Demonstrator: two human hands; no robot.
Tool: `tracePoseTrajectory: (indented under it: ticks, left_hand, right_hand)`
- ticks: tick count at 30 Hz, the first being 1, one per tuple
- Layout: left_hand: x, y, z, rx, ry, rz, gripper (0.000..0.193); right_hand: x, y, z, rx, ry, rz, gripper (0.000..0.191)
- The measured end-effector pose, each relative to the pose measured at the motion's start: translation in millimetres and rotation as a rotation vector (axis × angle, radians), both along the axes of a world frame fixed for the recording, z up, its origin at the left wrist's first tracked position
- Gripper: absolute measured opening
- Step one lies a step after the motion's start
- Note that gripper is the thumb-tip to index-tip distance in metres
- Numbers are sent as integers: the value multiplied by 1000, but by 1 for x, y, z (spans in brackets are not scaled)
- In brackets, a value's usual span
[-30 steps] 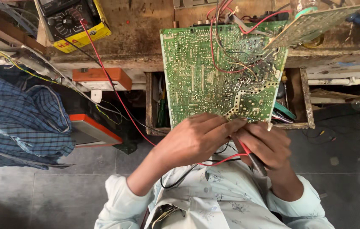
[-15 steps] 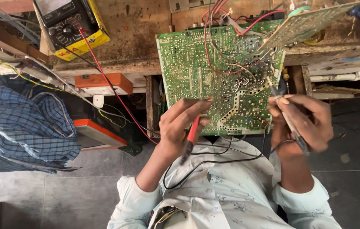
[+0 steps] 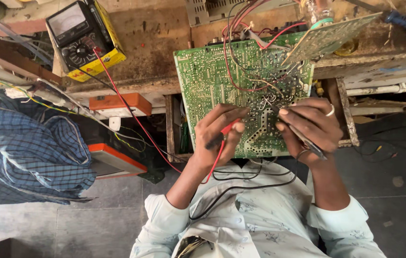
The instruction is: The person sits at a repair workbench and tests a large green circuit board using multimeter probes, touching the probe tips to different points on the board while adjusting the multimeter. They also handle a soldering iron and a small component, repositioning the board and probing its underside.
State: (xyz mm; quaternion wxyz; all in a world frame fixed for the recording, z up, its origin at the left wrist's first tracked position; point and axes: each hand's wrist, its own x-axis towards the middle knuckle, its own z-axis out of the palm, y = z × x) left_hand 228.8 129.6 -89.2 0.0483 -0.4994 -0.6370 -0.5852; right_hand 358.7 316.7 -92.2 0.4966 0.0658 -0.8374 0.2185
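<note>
A large green circuit board (image 3: 212,81) stands tilted against the workbench edge, solder side facing me, with red and white wires looped over its top. My left hand (image 3: 215,138) grips a red test probe (image 3: 228,130), its tip against the board's lower middle. My right hand (image 3: 310,125), a ring on one finger, holds a black probe (image 3: 303,137) with its tip on a cluster of solder joints near the board's right side. Red and black leads hang down across my pale shirt.
An analog multimeter (image 3: 76,36) in a yellow case lies on the bench at upper left, its red lead (image 3: 126,105) running to my left hand. A smaller board (image 3: 327,36) leans at upper right. A blue checked cloth (image 3: 26,153) and an orange box (image 3: 117,102) are at left.
My hands, together at the board's lower edge a second ago, have separated. Each now holds a probe against the solder side. The view has shifted slightly.
</note>
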Motion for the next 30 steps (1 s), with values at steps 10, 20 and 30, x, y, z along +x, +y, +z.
tracePoseTrajectory:
  ticks: [10, 20, 30]
  left_hand:
    - [4, 2, 3, -109, 82, 107, 28]
    - [2, 13, -6, 10, 91, 142, 23]
    - [1, 22, -14, 8, 67, 145, 22]
  right_hand:
    - [-8, -6, 20, 206, -70, -64, 24]
    - [-7, -5, 13, 60, -105, -66, 22]
    - [-4, 0, 5, 15, -177, -63, 13]
